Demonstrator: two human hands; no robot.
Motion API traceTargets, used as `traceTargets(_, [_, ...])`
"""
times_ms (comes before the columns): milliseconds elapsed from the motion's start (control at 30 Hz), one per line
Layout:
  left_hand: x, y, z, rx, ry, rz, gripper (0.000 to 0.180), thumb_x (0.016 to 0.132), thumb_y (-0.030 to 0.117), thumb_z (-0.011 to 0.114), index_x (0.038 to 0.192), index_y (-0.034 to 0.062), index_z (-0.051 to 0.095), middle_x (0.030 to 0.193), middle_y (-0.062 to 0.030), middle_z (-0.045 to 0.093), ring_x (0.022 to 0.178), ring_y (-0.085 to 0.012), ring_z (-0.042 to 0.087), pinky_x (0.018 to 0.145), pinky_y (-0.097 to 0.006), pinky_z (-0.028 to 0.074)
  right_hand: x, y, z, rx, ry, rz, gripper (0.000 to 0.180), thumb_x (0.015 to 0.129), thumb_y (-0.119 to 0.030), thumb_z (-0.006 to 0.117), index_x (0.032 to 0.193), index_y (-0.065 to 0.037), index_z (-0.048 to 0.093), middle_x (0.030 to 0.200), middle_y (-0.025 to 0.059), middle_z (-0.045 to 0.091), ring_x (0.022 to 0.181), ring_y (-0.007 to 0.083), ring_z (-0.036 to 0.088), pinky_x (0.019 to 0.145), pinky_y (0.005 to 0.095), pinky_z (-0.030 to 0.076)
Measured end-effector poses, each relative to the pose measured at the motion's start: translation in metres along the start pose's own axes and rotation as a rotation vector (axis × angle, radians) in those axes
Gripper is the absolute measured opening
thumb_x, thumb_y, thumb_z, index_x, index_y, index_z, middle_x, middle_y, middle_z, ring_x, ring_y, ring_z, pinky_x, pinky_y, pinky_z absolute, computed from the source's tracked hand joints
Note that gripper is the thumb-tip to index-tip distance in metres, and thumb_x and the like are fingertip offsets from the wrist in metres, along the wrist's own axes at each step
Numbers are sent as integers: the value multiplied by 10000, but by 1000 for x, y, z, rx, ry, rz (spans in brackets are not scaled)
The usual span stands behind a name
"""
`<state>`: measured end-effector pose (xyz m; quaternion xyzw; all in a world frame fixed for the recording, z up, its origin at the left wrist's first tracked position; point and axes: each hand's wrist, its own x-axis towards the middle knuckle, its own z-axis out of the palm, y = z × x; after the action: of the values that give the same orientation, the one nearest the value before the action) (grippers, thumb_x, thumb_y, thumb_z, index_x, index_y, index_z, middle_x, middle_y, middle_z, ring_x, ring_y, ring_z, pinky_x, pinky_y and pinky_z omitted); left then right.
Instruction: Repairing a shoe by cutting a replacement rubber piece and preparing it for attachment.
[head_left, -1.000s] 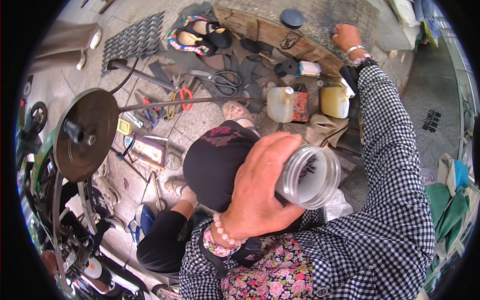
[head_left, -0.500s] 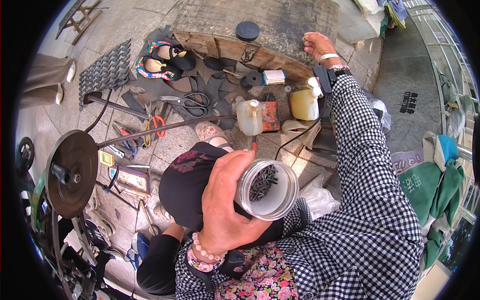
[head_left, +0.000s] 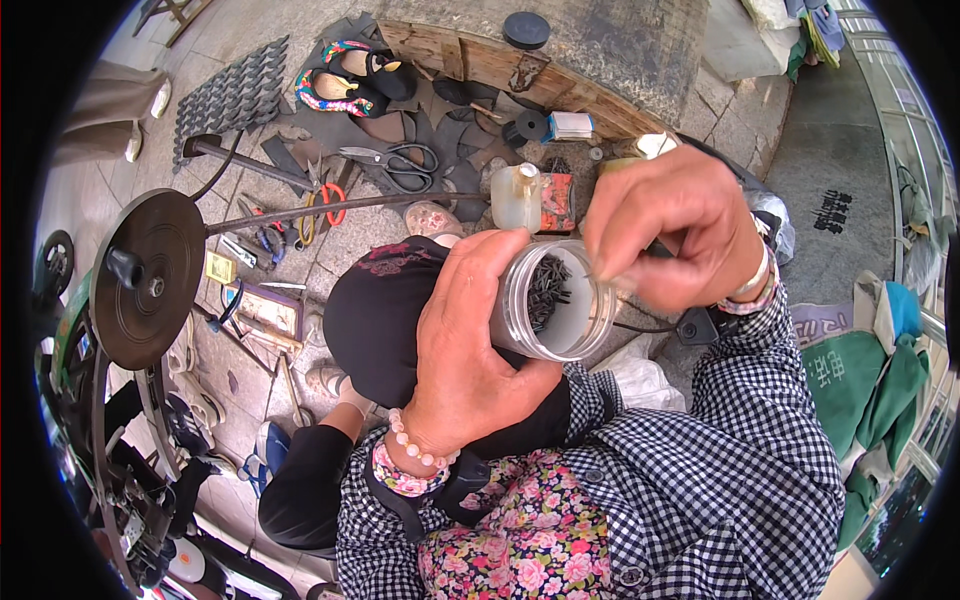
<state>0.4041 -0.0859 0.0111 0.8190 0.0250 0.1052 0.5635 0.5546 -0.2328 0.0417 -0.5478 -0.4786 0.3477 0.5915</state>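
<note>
My left hand [head_left: 462, 350] is wrapped round a clear plastic jar [head_left: 588, 338], its open mouth tilted up toward me. Inside lies a heap of small dark slivers that look like nails [head_left: 546, 292]. At the right side of the jar's rim is my right hand [head_left: 685, 230]. Its fingers are curled, with thumb and forefinger pinched together and slightly blurred. What they hold, if anything, is too small to make out. Below the jar and left hand spreads black cloth [head_left: 375, 310] with a dark red floral pattern.
Beyond the jar stand a whitish plastic bottle [head_left: 515, 205] and a wooden box [head_left: 600, 85] with a black lid [head_left: 526, 30]. Scissors [head_left: 400, 165], embroidered shoes [head_left: 335, 90] and leather scraps lie farther left. A machine with a dark handwheel [head_left: 150, 280] stands at left. Another person's legs [head_left: 110, 110] show behind.
My right hand has come back from the wooden box to the jar's rim, its fingers now pinched. The jar in my left hand has shifted slightly right and up in view.
</note>
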Motion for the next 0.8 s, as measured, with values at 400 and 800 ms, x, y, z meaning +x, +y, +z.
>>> traceTargets(400, [-2, 5, -3, -5, -35, -8, 714, 492, 28, 685, 1160, 2, 432, 1073, -176, 505, 999, -347, 506, 851, -379, 415, -9, -4, 1, -410, -100, -199, 152, 726, -14, 584, 872, -28, 622, 856, 88, 608, 708, 194, 594, 581, 255, 466])
traceTargets(800, [-1, 2, -3, 9, -21, 14, 658, 512, 77, 710, 1123, 16, 476, 1028, -142, 537, 966, -291, 538, 843, -338, 416, -52, 201, -177, -1359, 781, 576, 193, 750, -134, 581, 917, -51, 628, 898, 179, 578, 848, 372, 555, 770, 409, 463])
